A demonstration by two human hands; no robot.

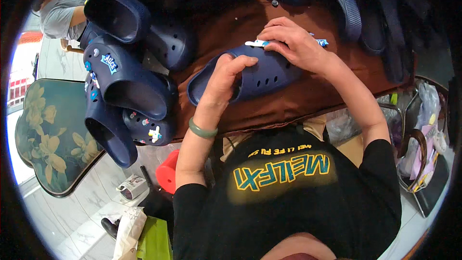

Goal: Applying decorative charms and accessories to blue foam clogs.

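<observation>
The navy clog (272, 73) lies on the brown-draped worktop (219, 29), gripped by the left hand (222, 79), while the right hand (301, 48) pinches a white charm (253, 44) at its far edge, where uneven pressure could make the charm slip.

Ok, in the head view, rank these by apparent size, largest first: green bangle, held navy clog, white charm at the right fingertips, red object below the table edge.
1. Held navy clog
2. Red object, partly hidden
3. Green bangle
4. White charm, partly covered by fingers
</observation>
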